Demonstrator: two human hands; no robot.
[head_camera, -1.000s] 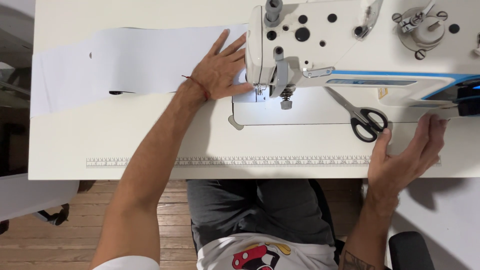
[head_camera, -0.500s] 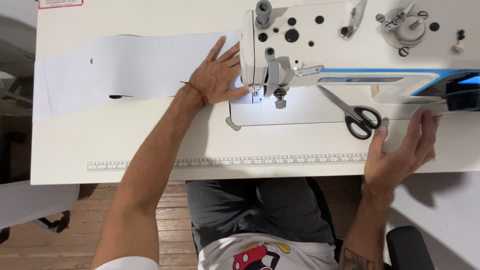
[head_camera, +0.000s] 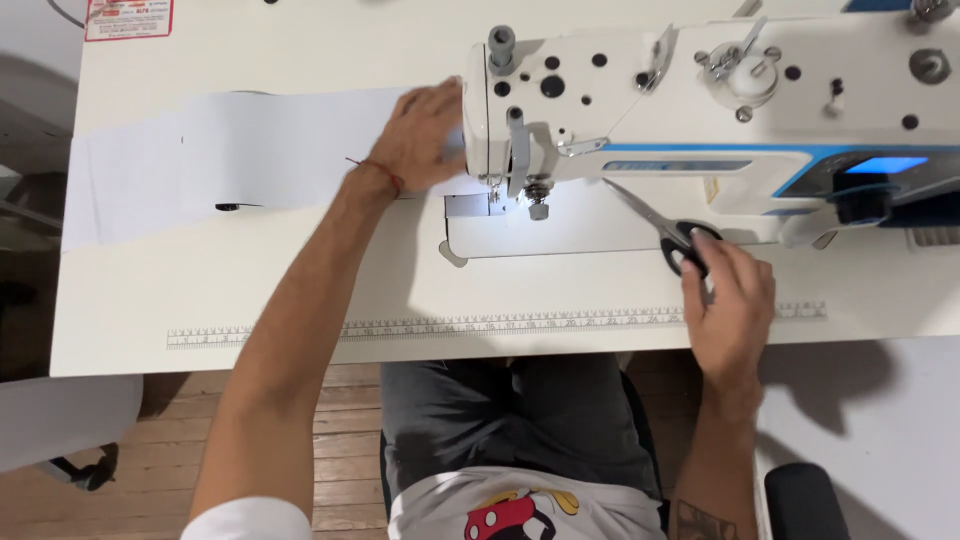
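The right hand (head_camera: 730, 300), earlier resting farther right, is now laid on the black-handled steel scissors (head_camera: 672, 232); the long white cloth strip (head_camera: 230, 160) is pressed flat by the open left hand (head_camera: 425, 135) beside the white sewing machine (head_camera: 700, 100).

Left hand (head_camera: 420, 135) lies flat, palm down, left of the sewing machine (head_camera: 700, 110); right hand (head_camera: 730, 300) curls before it.

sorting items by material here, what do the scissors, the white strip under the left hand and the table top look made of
Scissors: bright metal blades that catch the light, with black handles, probably plastic, under the right hand.
White strip: thin matte cloth, it seems, lying flat under the left hand; it could be paper.
Table top: smooth off-white surface, likely laminate, with a ruler scale printed along its near edge.
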